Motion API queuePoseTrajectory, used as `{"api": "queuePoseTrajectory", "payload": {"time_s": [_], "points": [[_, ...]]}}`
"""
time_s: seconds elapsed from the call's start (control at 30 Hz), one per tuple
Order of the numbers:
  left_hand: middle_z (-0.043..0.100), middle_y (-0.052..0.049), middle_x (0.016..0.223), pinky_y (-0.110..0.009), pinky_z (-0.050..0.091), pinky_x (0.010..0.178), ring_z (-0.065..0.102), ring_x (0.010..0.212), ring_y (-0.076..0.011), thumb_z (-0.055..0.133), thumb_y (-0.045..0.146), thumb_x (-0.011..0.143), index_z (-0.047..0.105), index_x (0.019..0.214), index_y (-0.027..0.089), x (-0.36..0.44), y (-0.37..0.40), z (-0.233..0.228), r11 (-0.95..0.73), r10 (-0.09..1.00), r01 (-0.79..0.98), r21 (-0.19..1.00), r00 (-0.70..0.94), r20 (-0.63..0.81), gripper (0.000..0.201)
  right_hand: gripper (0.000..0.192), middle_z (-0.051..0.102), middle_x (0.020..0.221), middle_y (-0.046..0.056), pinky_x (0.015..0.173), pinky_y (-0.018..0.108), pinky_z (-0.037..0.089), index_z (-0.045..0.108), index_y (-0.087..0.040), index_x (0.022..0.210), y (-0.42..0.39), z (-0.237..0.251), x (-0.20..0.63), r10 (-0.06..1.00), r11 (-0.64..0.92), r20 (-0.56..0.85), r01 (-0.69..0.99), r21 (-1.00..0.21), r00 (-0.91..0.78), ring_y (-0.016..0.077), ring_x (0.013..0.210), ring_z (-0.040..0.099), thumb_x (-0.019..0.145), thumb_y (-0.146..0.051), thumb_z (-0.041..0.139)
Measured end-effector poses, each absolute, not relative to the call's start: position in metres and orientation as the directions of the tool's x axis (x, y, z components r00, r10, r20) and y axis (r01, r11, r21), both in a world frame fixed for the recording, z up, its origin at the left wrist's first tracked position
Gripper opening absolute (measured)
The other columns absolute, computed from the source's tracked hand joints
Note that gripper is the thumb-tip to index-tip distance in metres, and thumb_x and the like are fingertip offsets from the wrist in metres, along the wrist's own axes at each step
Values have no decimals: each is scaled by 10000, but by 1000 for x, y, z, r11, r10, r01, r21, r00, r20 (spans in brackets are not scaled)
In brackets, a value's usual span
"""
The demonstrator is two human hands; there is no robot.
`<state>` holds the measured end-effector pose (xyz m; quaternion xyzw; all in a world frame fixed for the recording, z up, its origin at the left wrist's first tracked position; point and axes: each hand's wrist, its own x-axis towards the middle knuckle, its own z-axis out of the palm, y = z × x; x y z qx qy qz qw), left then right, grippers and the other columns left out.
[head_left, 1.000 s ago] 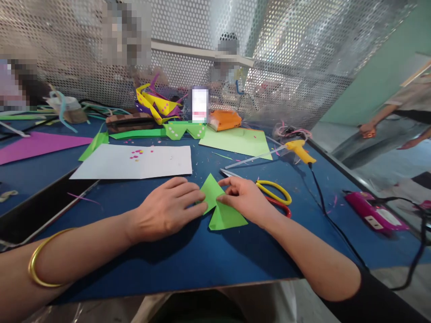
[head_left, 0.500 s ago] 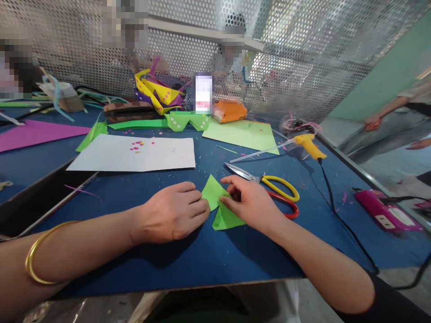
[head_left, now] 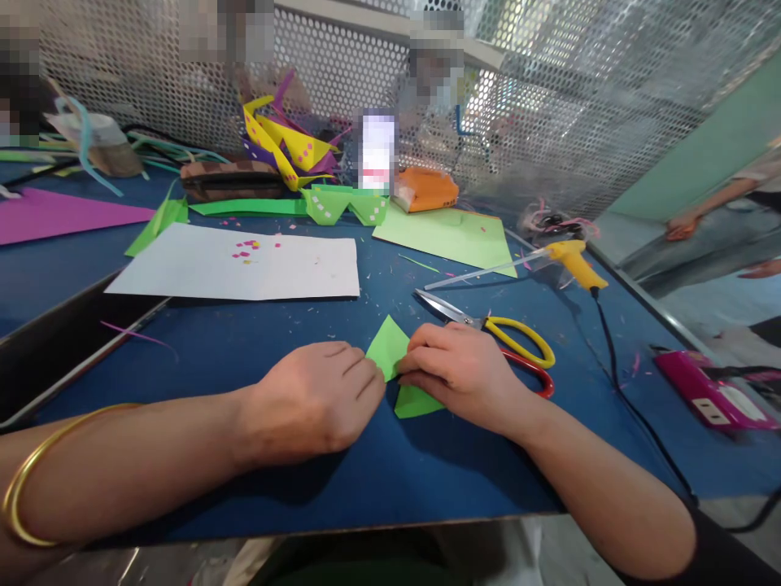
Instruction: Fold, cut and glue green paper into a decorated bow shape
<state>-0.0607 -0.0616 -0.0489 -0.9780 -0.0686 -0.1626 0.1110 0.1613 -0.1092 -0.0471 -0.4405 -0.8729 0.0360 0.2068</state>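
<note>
paper is the thing in hand: a small folded green paper (head_left: 390,350) lies flat on the blue worktop (head_left: 293,342), near its front edge, between the two hands. the left hand (head_left: 317,403) rests knuckles up with its fingers curled onto the paper's left edge, pinning it down. the right hand (head_left: 460,370) lies over the paper's right half, fingers drawn in and pressing along a crease; only the top point and a lower corner of the paper show past them.

compared with a second ago, the hands have closed in on each other. back then much of the green shape was in the open, a pointed top over a wider skirt; now the right hand covers most of it and the fingertips of both hands almost meet. by my reading a fold has been laid over and is being pressed flat, though the crease itself is hidden under the fingers.

just beyond the right hand lie scissors (head_left: 506,342) with yellow and red handles, apart from the paper. further back are a yellow glue gun (head_left: 573,260) with its black cord, a white sheet (head_left: 237,268) dotted with tiny scraps, and a light green sheet (head_left: 451,236). a gold bangle (head_left: 24,488) sits on the left forearm.
</note>
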Motion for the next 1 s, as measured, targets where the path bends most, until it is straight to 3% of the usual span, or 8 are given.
{"api": "queuePoseTrajectory", "payload": {"time_s": [0.3, 0.47, 0.57, 0.8, 1.0], "points": [[661, -53, 737, -307, 504, 675, 619, 726, -183, 482, 129, 928, 655, 755, 166, -57, -62, -50, -966, 157, 224, -127, 903, 399, 247, 165, 636, 840, 25, 639, 268, 388, 681, -167, 858, -108, -53, 160, 794, 601, 328, 739, -304, -512, 133, 735, 582, 944, -250, 568], [668, -41, 723, -277, 468, 589, 628, 699, -172, 500, 187, 934, 656, 711, 158, -55, -59, -49, -956, 277, 288, 48, 844, 459, 274, 110, 626, 868, 20, 669, 256, 420, 677, -177, 879, -107, -55, 160, 817, 575, 309, 726, -377, -486, 131, 752, 588, 922, -251, 607], [670, -33, 729, -268, 467, 602, 631, 715, -167, 495, 191, 932, 668, 733, 163, -55, -57, -48, -926, 377, 333, 176, 822, 427, 266, 85, 613, 865, 20, 682, 254, 432, 667, -174, 873, -107, -56, 159, 841, 540, 295, 723, -431, -453, 134, 766, 590, 914, -227, 614], [667, -35, 743, -275, 453, 614, 628, 746, -178, 496, 231, 915, 691, 720, 175, -54, -53, -44, -829, 540, 433, 354, 783, 308, 281, 83, 574, 835, 29, 688, 273, 424, 622, -148, 826, -106, -56, 155, 880, 475, 258, 718, -509, -399, 149, 768, 563, 900, -135, 588], [680, 5, 819, -263, 454, 673, 627, 742, -143, 537, 192, 849, 727, 790, 229, -57, -47, -37, -746, 583, 442, 498, 795, 169, 202, 140, 543, 838, 32, 683, 280, 397, 578, -151, 801, -106, -50, 148, 904, 421, 160, 766, -485, -396, 154, 759, 517, 867, -43, 517]]}}
